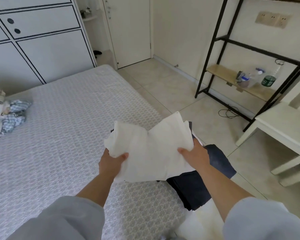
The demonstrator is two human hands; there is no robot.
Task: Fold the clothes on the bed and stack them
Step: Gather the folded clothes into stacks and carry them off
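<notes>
The person holds a folded white garment (152,151) in both hands above the near right corner of the bed (68,129). The left hand (111,163) grips its left edge, thumb on top and fingers curled beneath; the right hand (196,155) pinches the right edge the same way. Directly below lies a stack of folded dark clothes (194,189) at the bed's edge, so the white piece looks ready to go on top. The task seems well along but unfinished: a crumpled heap of patterned clothes (5,115) lies unfolded at the far left of the bed.
</notes>
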